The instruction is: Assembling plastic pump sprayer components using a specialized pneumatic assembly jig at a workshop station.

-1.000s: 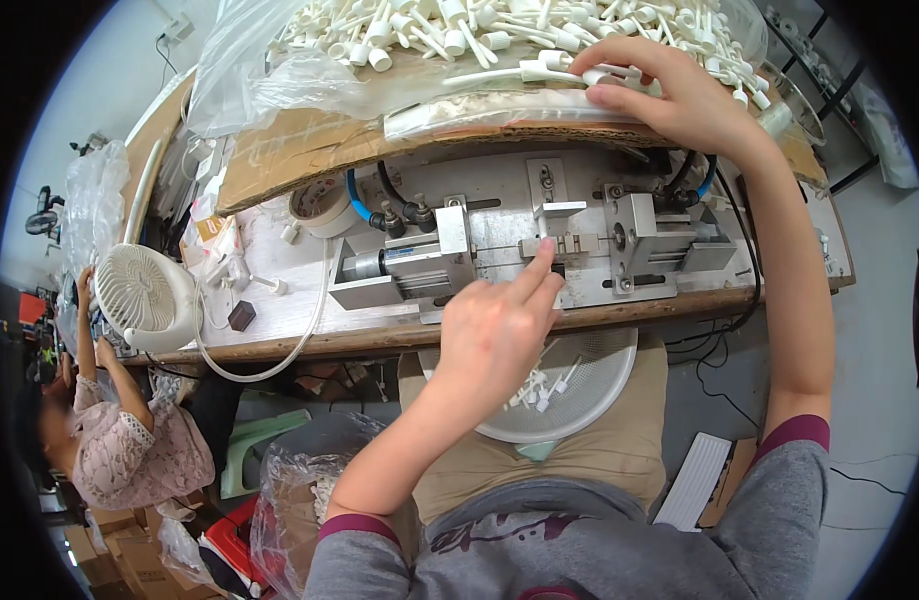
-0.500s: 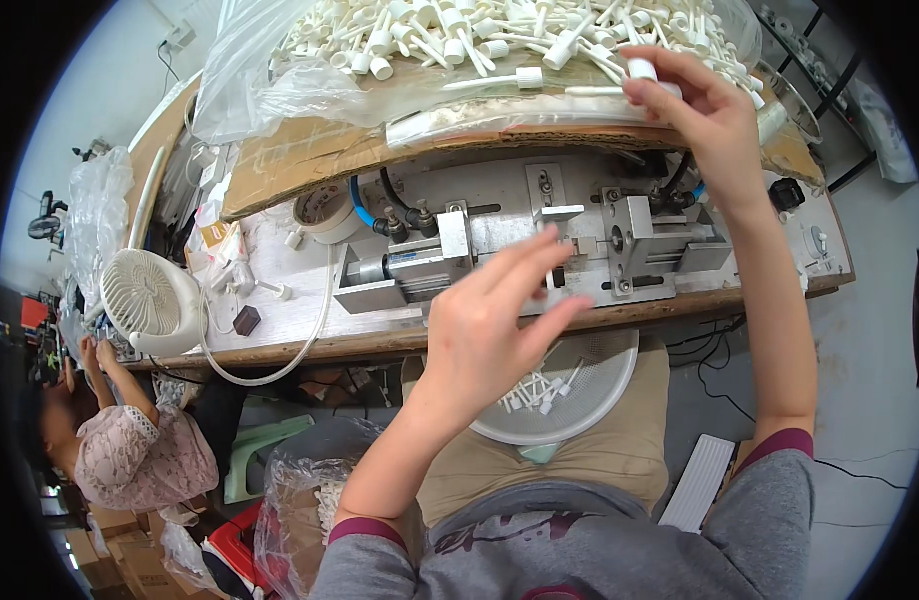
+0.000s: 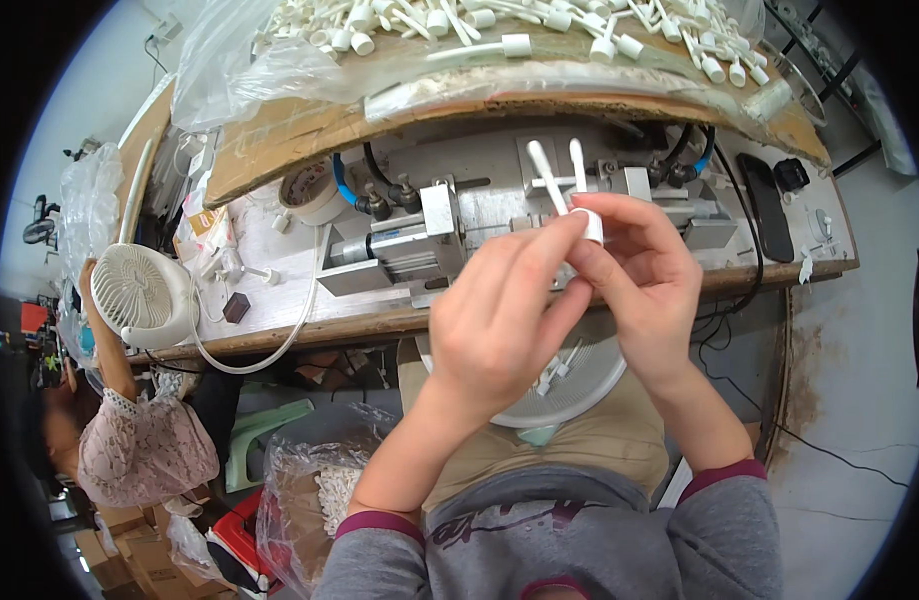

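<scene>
Both my hands meet in front of the metal clamping fixture point(image 3: 410, 245). My right hand point(image 3: 645, 275) pinches white capped plastic sticks between thumb and fingers. One round-tipped stick point(image 3: 578, 165) rises above its index finger. A second stick point(image 3: 545, 175) slants up beside it, from where my left fingertips close. A white ribbed cap point(image 3: 589, 227) shows between the two hands. My left hand point(image 3: 500, 315) is closed at the fingertips against this cap and stick; which stick belongs to the cap is partly hidden by the fingers.
A heap of white capped sticks point(image 3: 560, 20) lies on cardboard point(image 3: 280, 150) above the fixture. A white mesh basket point(image 3: 580, 405) with several sticks rests on my lap. A small fan point(image 3: 145, 295), tape roll point(image 3: 310, 195) and black phone point(image 3: 765, 205) are on the bench. Another person sits at left.
My right hand has come down from the heap with white capped sticks. My left hand has closed its fingers and met it in front of the fixture. The view has shifted slightly.
</scene>
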The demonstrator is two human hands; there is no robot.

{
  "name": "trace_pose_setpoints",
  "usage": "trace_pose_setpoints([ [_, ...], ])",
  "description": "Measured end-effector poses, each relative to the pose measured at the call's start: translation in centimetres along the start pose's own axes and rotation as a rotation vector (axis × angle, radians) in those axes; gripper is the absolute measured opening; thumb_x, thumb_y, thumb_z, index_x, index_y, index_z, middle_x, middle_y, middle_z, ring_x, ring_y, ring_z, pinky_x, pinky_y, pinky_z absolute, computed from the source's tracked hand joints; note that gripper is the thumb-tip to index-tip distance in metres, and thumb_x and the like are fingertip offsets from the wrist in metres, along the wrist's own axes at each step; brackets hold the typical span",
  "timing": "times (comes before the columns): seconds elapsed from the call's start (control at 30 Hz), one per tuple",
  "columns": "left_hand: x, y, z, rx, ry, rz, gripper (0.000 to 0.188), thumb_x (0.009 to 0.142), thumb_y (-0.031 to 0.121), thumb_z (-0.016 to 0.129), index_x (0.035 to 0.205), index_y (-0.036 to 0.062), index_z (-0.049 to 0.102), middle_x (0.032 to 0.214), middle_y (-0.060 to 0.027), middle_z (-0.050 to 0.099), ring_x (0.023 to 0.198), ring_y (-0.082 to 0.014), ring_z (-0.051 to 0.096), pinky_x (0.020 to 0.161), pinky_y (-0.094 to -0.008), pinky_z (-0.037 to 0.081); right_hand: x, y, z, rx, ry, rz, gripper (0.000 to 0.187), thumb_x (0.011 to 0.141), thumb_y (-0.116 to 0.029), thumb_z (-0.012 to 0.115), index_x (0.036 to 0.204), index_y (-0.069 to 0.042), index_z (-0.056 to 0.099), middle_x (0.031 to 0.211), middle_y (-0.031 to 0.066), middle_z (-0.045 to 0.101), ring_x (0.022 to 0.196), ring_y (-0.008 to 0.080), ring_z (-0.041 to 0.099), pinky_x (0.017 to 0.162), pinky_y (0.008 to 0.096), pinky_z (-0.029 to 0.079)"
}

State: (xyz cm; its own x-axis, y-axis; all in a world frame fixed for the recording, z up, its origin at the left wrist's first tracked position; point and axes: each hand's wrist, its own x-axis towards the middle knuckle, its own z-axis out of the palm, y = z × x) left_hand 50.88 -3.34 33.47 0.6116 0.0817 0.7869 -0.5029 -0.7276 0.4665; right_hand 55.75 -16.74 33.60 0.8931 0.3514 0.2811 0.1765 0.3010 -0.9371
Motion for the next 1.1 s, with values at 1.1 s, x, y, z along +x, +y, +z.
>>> trace_pose_setpoints([
  [1.1, -1.8, -0.5, -4.0, 0.089, -0.276, -0.104, 0.036, 0.073, -0.004, 0.078, 0.109, -0.0008, 0.071, 0.127, -0.0170, 0.063, 0.098, -0.0265, 0.068, 0.081, -0.0341, 0.057, 12.7, -5.6, -3.5, -1.249, -0.055, -0.604, 0.035, 0.078, -0.030, 0.080, 0.103, -0.007, 0.073, 0.097, 0.0067, 0.073, 0.079, 0.0161, 0.065, 0.068, 0.0309, 0.052],
])
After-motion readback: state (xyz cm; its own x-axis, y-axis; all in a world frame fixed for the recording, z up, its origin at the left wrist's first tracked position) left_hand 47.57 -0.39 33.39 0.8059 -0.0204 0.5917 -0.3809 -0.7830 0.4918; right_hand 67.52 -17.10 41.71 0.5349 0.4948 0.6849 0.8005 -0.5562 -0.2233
